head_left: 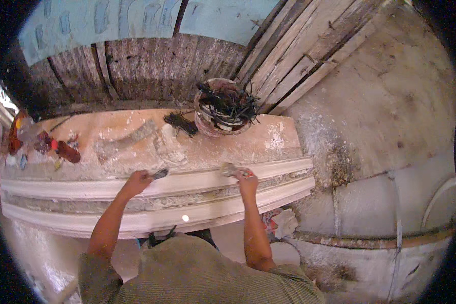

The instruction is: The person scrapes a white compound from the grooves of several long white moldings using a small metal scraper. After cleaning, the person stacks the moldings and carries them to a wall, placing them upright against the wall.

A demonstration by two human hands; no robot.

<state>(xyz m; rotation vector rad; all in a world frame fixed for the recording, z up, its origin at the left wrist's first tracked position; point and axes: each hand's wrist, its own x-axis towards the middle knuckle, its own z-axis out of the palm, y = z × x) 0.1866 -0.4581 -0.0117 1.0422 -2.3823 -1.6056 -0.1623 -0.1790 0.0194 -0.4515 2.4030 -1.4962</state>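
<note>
Two long white mouldings with ridged profiles lie side by side across the bench: a far moulding and a near moulding. My left hand is closed round a small scraper-like tool with a dark, flat end, just over the far moulding. My right hand grips a small brush-like tool, pale at its tip with a bit of red by my fingers. That tip is at the far moulding's back edge; whether it touches is unclear. A plaster-crusted strip runs between the mouldings.
A crusted bucket full of dark strands stands at the bench's back, beside a dark fibre clump. Bottles and small items, including a reddish-brown bottle, lie at left. Wooden planks lean at the back right.
</note>
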